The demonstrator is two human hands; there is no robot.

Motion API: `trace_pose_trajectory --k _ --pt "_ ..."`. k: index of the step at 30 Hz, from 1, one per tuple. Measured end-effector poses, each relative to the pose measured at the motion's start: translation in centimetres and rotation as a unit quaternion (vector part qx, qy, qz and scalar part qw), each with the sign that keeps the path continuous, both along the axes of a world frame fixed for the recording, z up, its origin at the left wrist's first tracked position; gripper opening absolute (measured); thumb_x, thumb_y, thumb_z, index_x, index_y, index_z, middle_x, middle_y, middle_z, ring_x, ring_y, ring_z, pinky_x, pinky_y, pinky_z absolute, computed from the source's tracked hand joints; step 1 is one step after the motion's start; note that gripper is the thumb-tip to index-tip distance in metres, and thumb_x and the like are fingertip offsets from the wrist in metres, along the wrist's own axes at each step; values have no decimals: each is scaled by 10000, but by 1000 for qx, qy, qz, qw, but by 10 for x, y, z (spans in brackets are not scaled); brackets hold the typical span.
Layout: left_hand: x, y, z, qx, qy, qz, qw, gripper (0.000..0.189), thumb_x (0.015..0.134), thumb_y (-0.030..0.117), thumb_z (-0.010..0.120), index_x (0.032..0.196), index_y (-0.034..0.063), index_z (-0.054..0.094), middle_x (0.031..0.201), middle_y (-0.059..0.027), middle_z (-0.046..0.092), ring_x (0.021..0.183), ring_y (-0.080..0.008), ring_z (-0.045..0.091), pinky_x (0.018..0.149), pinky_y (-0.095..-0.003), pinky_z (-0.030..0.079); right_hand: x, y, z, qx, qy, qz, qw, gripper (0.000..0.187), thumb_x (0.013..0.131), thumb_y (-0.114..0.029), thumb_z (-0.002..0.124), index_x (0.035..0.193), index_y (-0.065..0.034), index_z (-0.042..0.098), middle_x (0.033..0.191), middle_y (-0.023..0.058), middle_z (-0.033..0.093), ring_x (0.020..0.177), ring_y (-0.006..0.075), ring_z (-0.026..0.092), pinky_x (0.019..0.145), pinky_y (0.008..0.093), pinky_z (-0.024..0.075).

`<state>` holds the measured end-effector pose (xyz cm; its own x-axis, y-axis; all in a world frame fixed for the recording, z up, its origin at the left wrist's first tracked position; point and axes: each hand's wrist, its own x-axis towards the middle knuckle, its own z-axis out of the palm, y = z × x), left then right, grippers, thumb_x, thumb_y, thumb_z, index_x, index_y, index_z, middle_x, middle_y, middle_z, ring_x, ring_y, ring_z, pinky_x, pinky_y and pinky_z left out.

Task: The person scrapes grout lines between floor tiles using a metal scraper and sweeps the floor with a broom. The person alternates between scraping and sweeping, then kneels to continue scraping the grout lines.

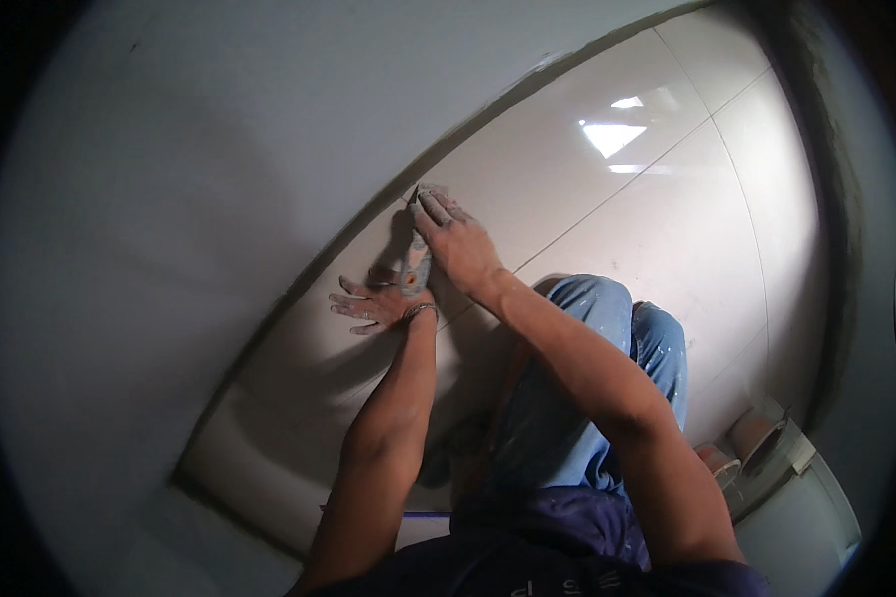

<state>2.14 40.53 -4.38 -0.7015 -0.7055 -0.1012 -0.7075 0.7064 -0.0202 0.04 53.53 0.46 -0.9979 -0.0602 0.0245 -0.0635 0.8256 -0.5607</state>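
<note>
My right hand (463,246) grips a putty-smeared scraper (417,263), which looks like a putty knife, with its fingers laid along the tool. The scraper's tip is near the base of the wall (216,164), and its handle end, with a hole in it, overlaps my left wrist in this view. My left hand (379,307) has its fingers spread over the tiled floor (560,201) and holds nothing. It wears a ring and a bracelet. I cannot tell whether its palm touches the floor. Both hands are dusted with pale residue.
A dark strip (493,104) runs along the foot of the wall. Another wall (859,246) rises at the right. My jeans-covered knees (593,302) are bent over the tiles. Round containers (756,434) stand at lower right beside a pale panel (799,515).
</note>
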Motion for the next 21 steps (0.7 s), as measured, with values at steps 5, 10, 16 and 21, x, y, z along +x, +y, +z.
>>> trace_pose_trajectory --k 5,10,16,21 --pt "-1 -6 -1 23 43 18 999 635 1056 410 370 1600 120 218 1709 -204 82 1597 -361 34 1204 -690 54 -20 37 21 -62 -46 -129 989 523 869 11 580 1388 -25 527 1495 219 507 1345 407 525 1076 467 497" --pt "-2 -3 1 23 36 15 999 637 1057 413 367 1599 122 204 1699 -214 97 1593 -367 43 1202 -694 65 -13 55 17 -58 -101 -71 991 545 855 19 588 1395 -28 526 1504 214 496 1365 396 507 1083 463 492" --pt "2 -7 -18 -11 58 1 998 631 1056 437 371 1594 133 245 1682 -240 139 1571 -406 122 1189 -708 86 -10 67 3 15 12 22 1000 544 843 37 602 1380 -32 546 1503 204 502 1397 395 479 1114 449 473" --pt "2 -6 -17 2 62 -1 998 631 1056 427 374 1598 134 237 1670 -252 163 1564 -416 134 1186 -712 100 -16 99 0 -32 -1 -32 999 498 869 20 575 1364 -21 551 1484 195 524 1407 371 474 1136 439 452"
